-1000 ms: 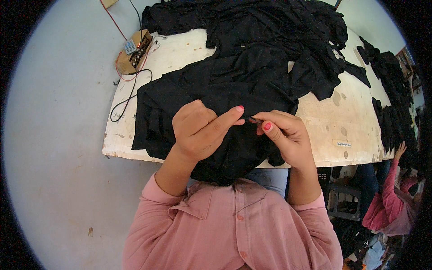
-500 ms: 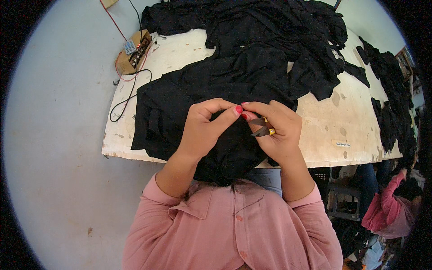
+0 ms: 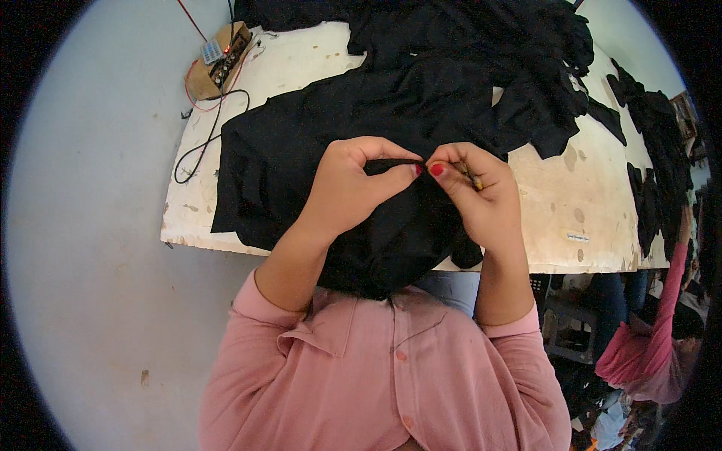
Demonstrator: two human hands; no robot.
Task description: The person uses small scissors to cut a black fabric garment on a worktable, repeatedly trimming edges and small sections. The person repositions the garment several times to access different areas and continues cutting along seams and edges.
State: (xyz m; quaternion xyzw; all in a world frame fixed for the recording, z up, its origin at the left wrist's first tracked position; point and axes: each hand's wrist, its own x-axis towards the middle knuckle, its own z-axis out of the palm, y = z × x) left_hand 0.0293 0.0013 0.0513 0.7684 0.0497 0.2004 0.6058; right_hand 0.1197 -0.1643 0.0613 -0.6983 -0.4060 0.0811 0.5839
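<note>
Frame centre: left hand (image 3: 340, 189) pinching black cloth (image 3: 289, 165); right hand (image 3: 487, 197) clasping snips (image 3: 477, 182)—now mostly hidden, apparently freeing fingertips (image 3: 437, 171) for cloth.

head | left hand (image 3: 342, 188) pinching black fabric (image 3: 282, 154) | right hand (image 3: 487, 199) pinched just beside it, yellow item (image 3: 477, 181) in its fingers, mostly hidden | fabric spread over pale, stained surface (image 3: 553, 199) | wired box (image 3: 201, 81) at surface's left edge | co-worker (image 3: 650, 361) in pink, far right

The cloth (image 3: 286, 146) is plain black, the small tool (image 3: 477, 182) partly yellow, the fingernails (image 3: 436, 170) red. The table (image 3: 541, 214) is cream with brown blotches (image 3: 569, 161); near, the shirt (image 3: 331, 391) is pink; far left, the box (image 3: 199, 81) brown.
</note>
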